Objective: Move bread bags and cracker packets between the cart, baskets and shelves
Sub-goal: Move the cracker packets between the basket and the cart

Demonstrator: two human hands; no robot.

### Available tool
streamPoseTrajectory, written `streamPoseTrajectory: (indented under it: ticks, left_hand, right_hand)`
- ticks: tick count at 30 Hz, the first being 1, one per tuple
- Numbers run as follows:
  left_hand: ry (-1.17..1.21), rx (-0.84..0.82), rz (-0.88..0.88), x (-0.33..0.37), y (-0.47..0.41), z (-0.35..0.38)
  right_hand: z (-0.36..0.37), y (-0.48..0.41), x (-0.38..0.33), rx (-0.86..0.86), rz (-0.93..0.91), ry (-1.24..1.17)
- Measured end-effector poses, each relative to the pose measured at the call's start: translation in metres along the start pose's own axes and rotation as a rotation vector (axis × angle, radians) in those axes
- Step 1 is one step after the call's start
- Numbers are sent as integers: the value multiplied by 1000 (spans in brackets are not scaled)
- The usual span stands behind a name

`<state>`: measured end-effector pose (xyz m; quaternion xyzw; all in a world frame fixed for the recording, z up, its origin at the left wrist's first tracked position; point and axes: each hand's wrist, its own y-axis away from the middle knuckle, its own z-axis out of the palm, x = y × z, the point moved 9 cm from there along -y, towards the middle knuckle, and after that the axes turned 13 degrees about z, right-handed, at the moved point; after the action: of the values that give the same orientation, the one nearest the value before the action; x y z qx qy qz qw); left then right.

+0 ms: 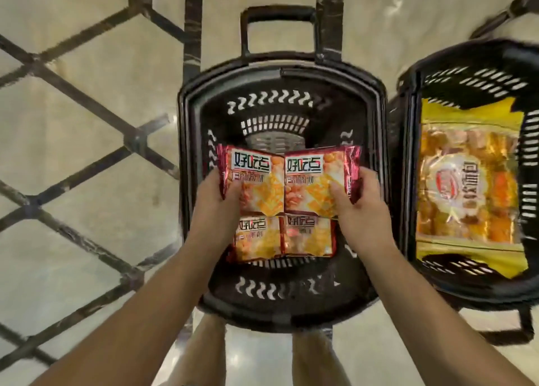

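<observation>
Nearest the camera, both bare forearms are reaching forward over a black basket (186, 181) standing on the tiled floor (87, 123). The left hand (213, 199) is closing its fingers around the left edge of one cracker packet (253, 181), and the right hand (355, 199) is pinching the right edge of a second cracker packet (315, 178); the two are being held side by side, touching along their inner edges. Just beneath the hands, two more packets (285, 238) are lying in the basket, partly covered by the held pair. Beyond the hands, the basket's pull handle (278, 15) is sticking out. To the right of the right hand, a second black basket (414, 73) is holding a yellow bread bag (469, 187).
</observation>
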<state>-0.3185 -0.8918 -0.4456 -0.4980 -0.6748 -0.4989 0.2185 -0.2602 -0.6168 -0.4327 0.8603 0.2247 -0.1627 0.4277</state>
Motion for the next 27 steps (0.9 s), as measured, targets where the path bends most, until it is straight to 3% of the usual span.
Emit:
streamPoseTrajectory:
  ticks: [5, 14, 23, 27]
  left_hand:
    - [-53, 9, -38, -60, -33, 38]
    - [-128, 25, -99, -108, -71, 69]
    - [-326, -21, -109, -119, -64, 73]
    - [-564, -106, -51, -108, -54, 81]
  right_hand:
    - [44, -54, 38, 2, 50, -2]
    - [88, -108, 63, -51, 106, 75]
    - [106, -119, 66, 15, 31, 429]
    - [108, -105, 59, 95, -19, 577]
